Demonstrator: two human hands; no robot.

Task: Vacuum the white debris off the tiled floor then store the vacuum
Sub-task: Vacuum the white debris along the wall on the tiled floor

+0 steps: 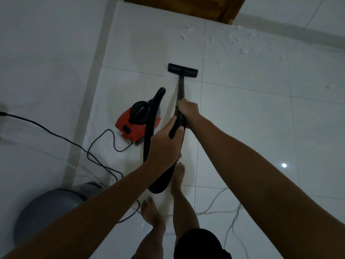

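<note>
A red and black canister vacuum [134, 126] sits on the white tiled floor [261, 128] by the left wall. Its black hose [149, 131] loops up toward my hands. My right hand [187, 110] grips the black wand [180, 88] just above the ribbed hose cuff. My left hand [165, 146] holds the ribbed hose end below it. The wand's flat black floor nozzle [182, 70] rests on the tiles ahead of me. White debris [240, 42] lies scattered beyond the nozzle, to the upper right near the far wall.
A black power cord [61, 137] runs from the left wall across the floor to the vacuum. A grey round container [50, 208] stands at the lower left. Thin grey cables [231, 221] lie at the lower right. A wooden door [179, 6] is ahead. My bare feet [177, 176] are beneath my hands.
</note>
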